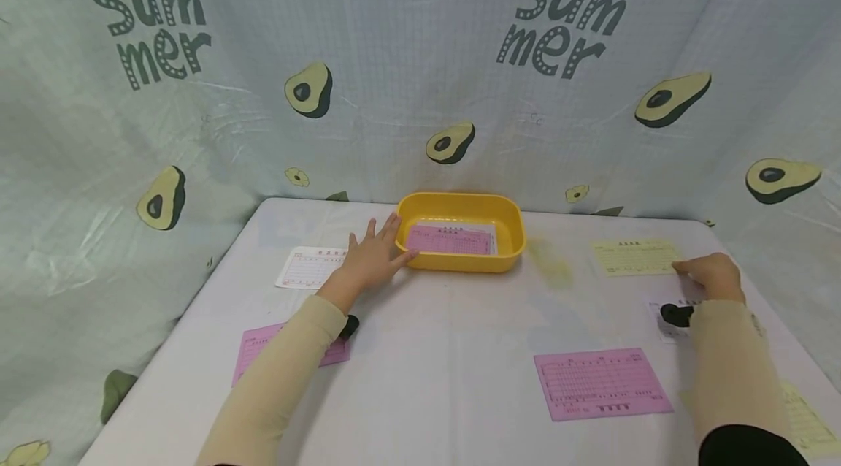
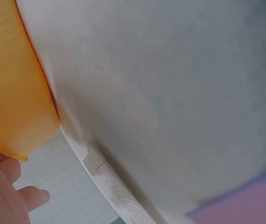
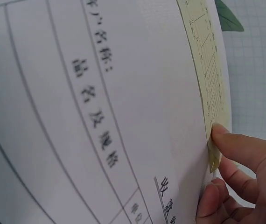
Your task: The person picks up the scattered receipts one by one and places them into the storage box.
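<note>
My left hand (image 1: 371, 259) has its fingers spread against the left end of a yellow plastic basket (image 1: 460, 262), the thumb at its front corner. Inside the basket lies a pink printed form (image 1: 447, 240) over a white one. At the far right of the table, my right hand (image 1: 715, 276) pinches the right end of a yellow printed form (image 1: 627, 258). The right wrist view shows the thumb on top and that corner of the yellow form (image 3: 212, 70) bent up. Below the right wrist is a white form (image 3: 77, 93), partly covered by the sleeve in the head view.
A white form (image 1: 305, 269) lies left of the basket, and a pink form (image 1: 256, 345) is partly under the left forearm. Another pink form (image 1: 604, 384) lies front right. A second yellow form (image 1: 804, 422) shows beside the right sleeve. A patterned curtain (image 1: 394, 50) hangs behind the table.
</note>
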A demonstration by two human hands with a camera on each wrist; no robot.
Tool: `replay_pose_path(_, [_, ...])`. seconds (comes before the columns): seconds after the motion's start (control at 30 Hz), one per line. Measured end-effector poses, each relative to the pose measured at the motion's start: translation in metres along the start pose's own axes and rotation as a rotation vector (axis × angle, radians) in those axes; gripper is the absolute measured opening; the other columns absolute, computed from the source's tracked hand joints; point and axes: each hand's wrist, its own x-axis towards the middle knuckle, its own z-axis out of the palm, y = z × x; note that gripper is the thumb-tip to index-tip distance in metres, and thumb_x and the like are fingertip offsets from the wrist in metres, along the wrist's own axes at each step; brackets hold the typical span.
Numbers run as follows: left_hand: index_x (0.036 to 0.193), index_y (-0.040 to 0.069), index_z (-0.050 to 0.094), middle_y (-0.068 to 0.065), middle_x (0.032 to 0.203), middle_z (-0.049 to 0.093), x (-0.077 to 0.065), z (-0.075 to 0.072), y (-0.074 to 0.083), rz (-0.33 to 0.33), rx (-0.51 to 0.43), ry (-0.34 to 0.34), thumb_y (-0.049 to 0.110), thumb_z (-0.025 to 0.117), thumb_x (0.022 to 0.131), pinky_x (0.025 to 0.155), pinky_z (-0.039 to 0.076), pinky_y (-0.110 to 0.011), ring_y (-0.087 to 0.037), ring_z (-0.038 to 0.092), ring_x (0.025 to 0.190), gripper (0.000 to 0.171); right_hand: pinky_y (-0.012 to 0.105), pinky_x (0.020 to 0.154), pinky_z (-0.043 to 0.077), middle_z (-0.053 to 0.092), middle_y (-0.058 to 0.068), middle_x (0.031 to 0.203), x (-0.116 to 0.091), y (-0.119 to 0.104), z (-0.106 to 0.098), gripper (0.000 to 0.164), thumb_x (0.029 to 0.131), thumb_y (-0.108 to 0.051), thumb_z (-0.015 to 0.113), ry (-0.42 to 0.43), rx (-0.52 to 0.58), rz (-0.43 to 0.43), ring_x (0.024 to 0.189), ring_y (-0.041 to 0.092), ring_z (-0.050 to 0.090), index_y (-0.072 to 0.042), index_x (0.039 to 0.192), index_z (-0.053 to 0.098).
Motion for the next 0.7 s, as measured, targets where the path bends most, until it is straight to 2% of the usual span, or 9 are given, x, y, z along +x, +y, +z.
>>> replay_pose_path(0.13, [0.166, 0.01, 0.008, -0.005, 0.172, 0.005, 0.0001, -0.0005, -0.0001, -0.001, -0.004, 0.0, 0.064, 0.041, 0.104, 0.115, 0.007, -0.074, -0.043, 0.002, 0.155, 0.089, 0.063, 0.113, 0.032, 0.026, 0.041, 0.153, 0.0015, -0.0004, 0.0014, 0.08, 0.103, -0.033, 0.056, 0.015, 0.023, -0.006, 0.123, 0.05, 0.039, 0.022, 0.149, 0.022])
replay_pose_path(0.23, [0.166, 0.01, 0.008, -0.004, 0.172, 0.005, 0.0004, -0.0006, 0.0, 0.001, 0.0, 0.001, 0.065, 0.04, 0.103, 0.115, 0.007, -0.074, -0.044, 0.004, 0.155, 0.089, 0.062, 0.11, 0.034, 0.034, 0.041, 0.147, 0.0008, -0.0002, 0.0028, 0.067, 0.103, -0.027, 0.057, 0.045, 0.056, -0.037, 0.123, 0.051, 0.041, 0.019, 0.147, 0.035])
replay_pose_path(0.33, [0.166, 0.01, 0.008, -0.004, 0.172, 0.005, 0.0006, -0.0003, 0.0001, 0.001, 0.006, 0.002, 0.066, 0.039, 0.103, 0.115, 0.008, -0.074, -0.044, 0.005, 0.155, 0.09, 0.058, 0.098, 0.042, 0.048, 0.038, 0.128, -0.0005, 0.0007, 0.0043, 0.05, 0.102, -0.02, 0.058, 0.088, 0.082, -0.08, 0.113, 0.047, 0.045, 0.019, 0.132, 0.048])
replay_pose_path(0.47, [0.166, 0.01, 0.008, -0.004, 0.172, 0.005, 0.0006, -0.0008, 0.0007, 0.0, 0.003, -0.003, 0.066, 0.039, 0.103, 0.115, 0.007, -0.074, -0.044, 0.003, 0.155, 0.09, 0.05, 0.081, 0.043, 0.055, 0.028, 0.106, -0.0014, 0.0007, 0.0054, 0.037, 0.101, -0.015, 0.059, 0.137, 0.079, -0.12, 0.102, 0.041, 0.048, 0.017, 0.119, 0.053])
replay_pose_path(0.57, [0.166, 0.01, 0.008, -0.004, 0.172, 0.005, 0.0002, -0.0012, 0.0015, 0.0, -0.001, -0.009, 0.066, 0.04, 0.103, 0.115, 0.006, -0.074, -0.044, 0.002, 0.155, 0.09, 0.051, 0.082, 0.044, 0.056, 0.03, 0.107, -0.002, 0.0, 0.006, 0.039, 0.1, -0.013, 0.06, 0.151, 0.082, -0.124, 0.103, 0.043, 0.049, 0.018, 0.122, 0.052])
replay_pose_path(0.7, [0.166, 0.011, 0.007, -0.004, 0.172, 0.005, -0.0001, -0.0017, 0.002, -0.002, -0.002, -0.012, 0.066, 0.039, 0.103, 0.115, 0.006, -0.074, -0.044, 0.002, 0.155, 0.09, 0.059, 0.098, 0.042, 0.05, 0.037, 0.126, -0.0013, -0.001, 0.007, 0.049, 0.1, -0.012, 0.058, 0.128, 0.122, -0.097, 0.115, 0.047, 0.047, 0.018, 0.136, 0.044])
